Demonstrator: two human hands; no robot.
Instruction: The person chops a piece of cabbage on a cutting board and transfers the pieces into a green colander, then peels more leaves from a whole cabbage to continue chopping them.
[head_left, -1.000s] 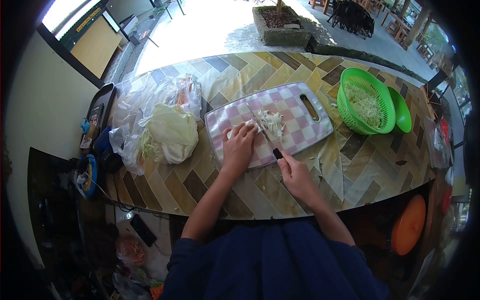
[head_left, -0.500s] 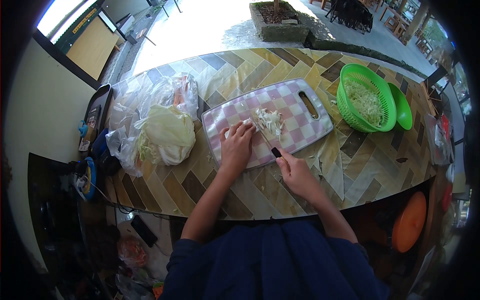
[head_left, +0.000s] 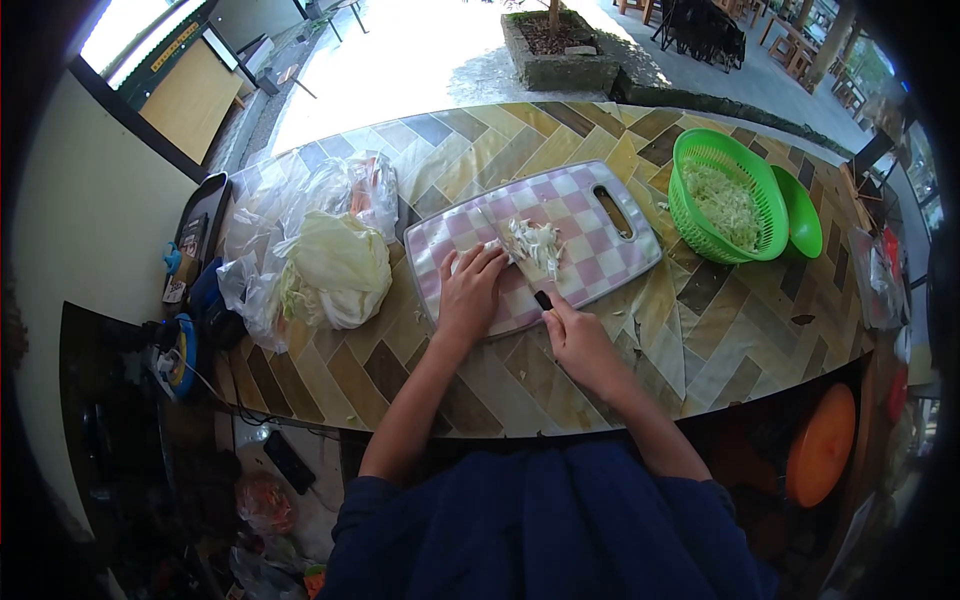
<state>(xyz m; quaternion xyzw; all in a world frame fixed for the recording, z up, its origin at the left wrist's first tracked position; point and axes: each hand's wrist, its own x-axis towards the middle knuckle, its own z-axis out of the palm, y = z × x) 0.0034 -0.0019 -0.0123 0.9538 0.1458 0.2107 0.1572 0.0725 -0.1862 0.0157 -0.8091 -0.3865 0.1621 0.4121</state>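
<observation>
On the pink-and-white checkered cutting board (head_left: pixel 440 233), my left hand (head_left: pixel 472 293) presses down with bent fingers on a piece of white cabbage (head_left: pixel 459 262), mostly covered by them. My right hand (head_left: pixel 583 345) grips the black handle of a knife (head_left: pixel 543 299). Its blade points up and left, close beside my left fingertips. Shredded cabbage (head_left: pixel 538 246) lies just right of the blade. Left of the board rests a larger pale cabbage (head_left: pixel 338 272), partly leafed open, against a clear plastic bag (head_left: pixel 248 290).
A green basket (head_left: pixel 690 222) with shredded cabbage stands right of the board, beside a green bowl (head_left: pixel 803 215). A dark tray (head_left: pixel 197 225) and cables line the table's left end. Below the right edge sits an orange round object (head_left: pixel 822 445).
My right hand has moved slightly left with the knife, its handle now nearer my left hand. My left hand stays on the cabbage piece. The view has shifted a little.
</observation>
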